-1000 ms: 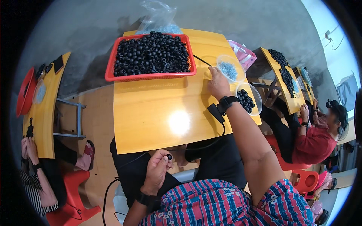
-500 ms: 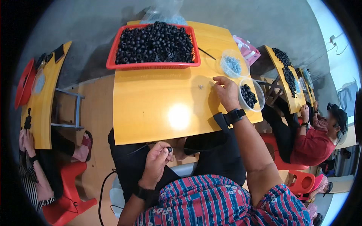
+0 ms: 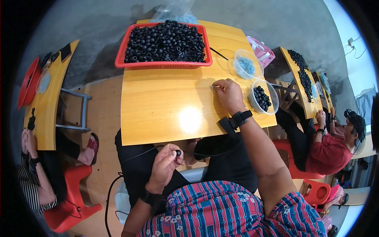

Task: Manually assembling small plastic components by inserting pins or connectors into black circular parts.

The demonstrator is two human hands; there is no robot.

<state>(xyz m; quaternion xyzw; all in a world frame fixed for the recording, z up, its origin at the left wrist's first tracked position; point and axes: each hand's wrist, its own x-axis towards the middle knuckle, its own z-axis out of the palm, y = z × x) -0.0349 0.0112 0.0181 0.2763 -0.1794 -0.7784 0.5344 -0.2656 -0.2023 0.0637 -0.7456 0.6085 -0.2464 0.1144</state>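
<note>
My left hand point(image 3: 165, 165) is below the table's near edge, its thumb and fingers closed around a small round black cap point(image 3: 178, 153). Over the tabletop, my right hand point(image 3: 229, 94) reaches with its fingertips pinched together at a few tiny clear pieces point(image 3: 212, 87). What sits between those fingertips is too small to make out. Just right of that hand stands a clear round tub point(image 3: 275, 103) with black caps point(image 3: 261, 98) inside. Behind it is another clear tub point(image 3: 260, 71), holding small pale-blue pieces point(image 3: 245, 66).
A red basket point(image 3: 120, 60) heaped with black parts stands at the back of the yellow table point(image 3: 158, 106). Near it are a thin black rod point(image 3: 219, 53) and a plastic bag point(image 3: 173, 14). Co-workers sit at side tables left and right. A black cable point(image 3: 107, 197) hangs at my left.
My right hand has moved left, from beside the tub of caps to the tiny clear pieces, and its fingers have come together. The left hand keeps hold of the black cap.
</note>
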